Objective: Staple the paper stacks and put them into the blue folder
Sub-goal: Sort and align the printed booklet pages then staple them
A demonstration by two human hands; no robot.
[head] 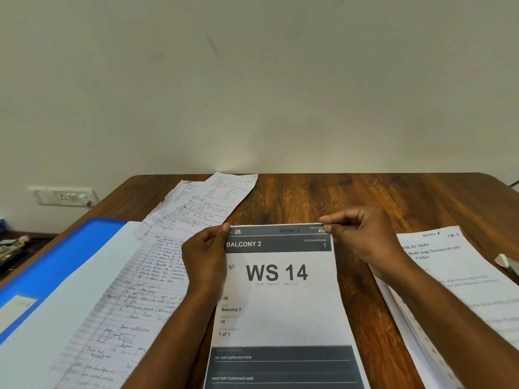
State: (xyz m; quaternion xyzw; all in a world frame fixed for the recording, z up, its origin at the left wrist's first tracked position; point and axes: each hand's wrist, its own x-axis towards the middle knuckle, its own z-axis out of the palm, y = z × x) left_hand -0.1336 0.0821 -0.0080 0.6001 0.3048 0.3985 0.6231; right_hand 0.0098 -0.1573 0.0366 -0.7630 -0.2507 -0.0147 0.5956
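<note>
You are looking down at a dark wooden tabletop (323, 197) with both hands on a printed paper stack (280, 304) headed "WS 14", which is lying flat in the middle, right in front of you. Your left hand (206, 255) is gripping its top left corner, thumb on top of the sheet and fingers (196, 245) curled at the edge. Your right hand (362, 234) is pinching the top right corner between thumb and fingertips. The paper looks light, thin and floppy, likely to sag or slide apart if lifted by one corner, so holding both top corners and squaring the edges seems wise before stapling. To your left, the blue folder (56, 262) is lying open, with handwritten lined pages (134, 290) spread beside and partly over it, reaching toward the far edge. To your right, another printed stack (460, 290) is resting under your forearm. No stapler is plainly showing; a small pale object (504, 261) at the far right edge is too cut off to identify.
</note>
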